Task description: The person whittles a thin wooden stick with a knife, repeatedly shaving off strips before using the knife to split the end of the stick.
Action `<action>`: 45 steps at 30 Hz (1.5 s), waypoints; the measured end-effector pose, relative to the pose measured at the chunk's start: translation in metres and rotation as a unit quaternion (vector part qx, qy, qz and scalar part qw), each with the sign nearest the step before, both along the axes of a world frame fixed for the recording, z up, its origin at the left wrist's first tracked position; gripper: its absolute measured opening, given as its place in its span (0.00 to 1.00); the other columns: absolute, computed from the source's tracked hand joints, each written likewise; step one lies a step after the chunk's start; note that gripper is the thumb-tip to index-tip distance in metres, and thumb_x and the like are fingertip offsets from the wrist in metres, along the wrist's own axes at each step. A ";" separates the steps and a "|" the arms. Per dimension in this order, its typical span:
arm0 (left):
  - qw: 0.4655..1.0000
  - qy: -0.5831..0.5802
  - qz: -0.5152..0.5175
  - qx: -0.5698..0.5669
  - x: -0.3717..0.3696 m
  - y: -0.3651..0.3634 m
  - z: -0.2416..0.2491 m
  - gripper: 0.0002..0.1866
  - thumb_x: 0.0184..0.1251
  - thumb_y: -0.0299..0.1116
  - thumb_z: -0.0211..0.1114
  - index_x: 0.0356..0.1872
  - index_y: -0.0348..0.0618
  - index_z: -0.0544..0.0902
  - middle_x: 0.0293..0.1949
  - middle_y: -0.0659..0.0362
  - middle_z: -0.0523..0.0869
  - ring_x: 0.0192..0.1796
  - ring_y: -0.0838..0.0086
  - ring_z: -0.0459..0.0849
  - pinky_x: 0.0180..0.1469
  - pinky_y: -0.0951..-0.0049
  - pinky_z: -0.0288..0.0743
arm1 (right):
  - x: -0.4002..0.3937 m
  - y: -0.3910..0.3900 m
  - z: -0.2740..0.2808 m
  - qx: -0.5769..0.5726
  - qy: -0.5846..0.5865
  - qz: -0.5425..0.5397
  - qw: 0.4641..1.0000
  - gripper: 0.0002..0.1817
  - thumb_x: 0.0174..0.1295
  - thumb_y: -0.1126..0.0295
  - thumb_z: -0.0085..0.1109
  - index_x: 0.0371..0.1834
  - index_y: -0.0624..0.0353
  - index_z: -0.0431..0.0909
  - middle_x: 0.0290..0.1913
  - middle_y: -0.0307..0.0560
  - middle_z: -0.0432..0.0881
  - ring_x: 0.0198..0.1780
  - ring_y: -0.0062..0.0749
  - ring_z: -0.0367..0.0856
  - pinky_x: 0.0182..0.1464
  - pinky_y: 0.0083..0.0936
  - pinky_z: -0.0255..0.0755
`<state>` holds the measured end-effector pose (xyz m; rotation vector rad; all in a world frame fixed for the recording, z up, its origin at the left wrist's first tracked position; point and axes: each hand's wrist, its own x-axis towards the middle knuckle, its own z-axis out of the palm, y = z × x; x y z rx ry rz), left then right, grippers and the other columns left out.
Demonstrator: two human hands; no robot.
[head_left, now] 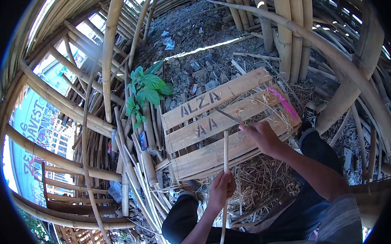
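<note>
Upright in front of my body stands a thin pale stick (226,151), and my left hand (222,188) is closed around it below its upper end. A knife (228,116) with a narrow dark blade and a bit of green at its handle is gripped in my right hand (260,135). The blade points up and left, above the stick's top end and apart from it. Beneath both is a slatted wooden crate (191,132) with dark stencilled letters and a pink marking on its right side.
Bamboo poles (108,54) frame the left side, with more at the upper right. A leafy green plant (149,88) grows behind the crate. Split strips (135,171) lie left of my knees. Straw-like shavings (262,176) cover the ground below the crate.
</note>
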<state>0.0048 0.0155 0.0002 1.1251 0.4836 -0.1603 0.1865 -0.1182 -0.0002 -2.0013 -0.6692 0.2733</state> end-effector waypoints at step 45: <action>0.854 -0.085 -0.009 0.514 -0.003 -0.014 -0.010 0.12 0.71 0.31 0.48 0.28 0.34 0.67 0.15 0.41 0.72 0.20 0.45 0.75 0.19 0.53 0.59 | -0.041 0.013 -0.015 -0.074 -0.253 0.168 0.950 0.26 0.61 0.46 0.50 0.20 0.59 0.79 0.09 0.47 0.71 0.11 0.41 0.72 0.20 0.36 0.69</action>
